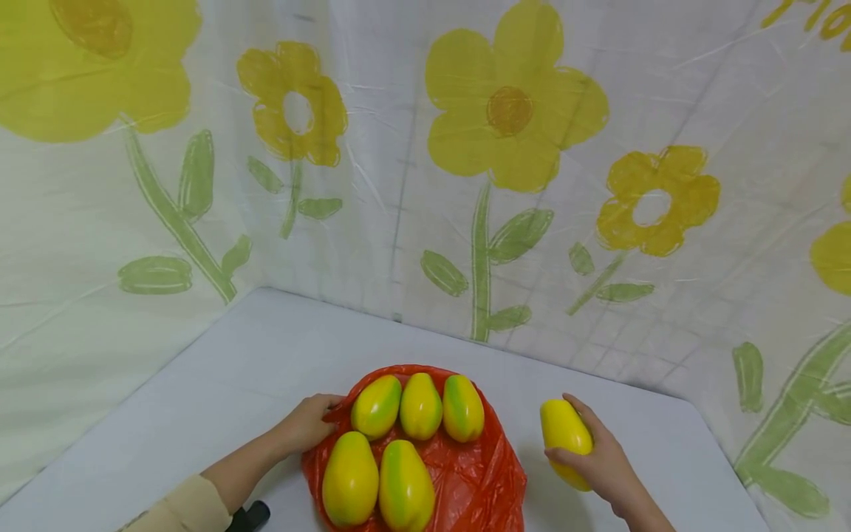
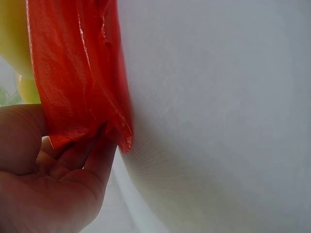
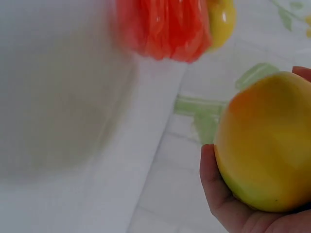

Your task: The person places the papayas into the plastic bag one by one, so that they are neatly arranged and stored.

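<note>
My left hand (image 1: 308,425) pinches the rim of a red plastic bag (image 1: 465,473) at its left side. In the left wrist view the thumb and fingers (image 2: 99,160) hold a fold of the red film. Several yellow-green papayas (image 1: 407,484) lie in the bag, a back row of three and two larger-looking ones in front. To the right of the bag, my right hand (image 1: 608,462) grips another papaya (image 1: 565,436), held above the table and apart from the bag. The right wrist view shows that papaya (image 3: 267,145) resting in the curled hand.
The bag stands on a white table (image 1: 266,355) whose far edge meets a white curtain (image 1: 372,222) printed with yellow flowers. A dark object (image 1: 249,516), partly hidden by the left sleeve, lies at the front left of the bag.
</note>
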{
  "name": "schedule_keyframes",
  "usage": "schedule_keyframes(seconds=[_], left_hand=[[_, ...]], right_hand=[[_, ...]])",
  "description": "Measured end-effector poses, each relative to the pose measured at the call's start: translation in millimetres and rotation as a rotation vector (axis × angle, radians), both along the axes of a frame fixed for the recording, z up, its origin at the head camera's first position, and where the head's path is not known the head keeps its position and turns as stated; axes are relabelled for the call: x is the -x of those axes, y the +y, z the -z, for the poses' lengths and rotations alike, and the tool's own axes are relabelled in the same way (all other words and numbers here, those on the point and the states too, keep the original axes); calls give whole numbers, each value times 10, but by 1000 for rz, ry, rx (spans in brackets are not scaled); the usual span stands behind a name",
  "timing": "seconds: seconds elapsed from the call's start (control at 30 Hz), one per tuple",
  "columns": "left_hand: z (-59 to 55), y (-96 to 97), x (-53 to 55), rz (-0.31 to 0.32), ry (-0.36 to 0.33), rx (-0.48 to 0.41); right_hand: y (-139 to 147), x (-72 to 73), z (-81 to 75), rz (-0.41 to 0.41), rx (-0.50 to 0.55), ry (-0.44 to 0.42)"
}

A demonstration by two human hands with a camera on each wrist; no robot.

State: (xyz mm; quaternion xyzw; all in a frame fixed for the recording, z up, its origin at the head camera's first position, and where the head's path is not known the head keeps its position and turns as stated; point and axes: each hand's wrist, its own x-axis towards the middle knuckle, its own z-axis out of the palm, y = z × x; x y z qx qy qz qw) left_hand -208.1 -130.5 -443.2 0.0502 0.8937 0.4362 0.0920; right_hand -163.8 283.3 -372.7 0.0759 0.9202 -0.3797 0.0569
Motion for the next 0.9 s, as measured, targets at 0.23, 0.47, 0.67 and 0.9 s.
schedule_keyframes(seconds=[0.23,0.47,0.67,0.9], left_hand=[[1,1,-3,1,-1,-2],[-3,1,-8,7,-3,-14],[-10,2,-4,9,2,-15],[-19,-8,-5,22,4,-15]], right_hand=[[-203,-72,60,8,56,-8],[-371,-121,133,38,212,-57],[-518,-167,170,57,317,-94],[-650,-209,280,51,403,-122]])
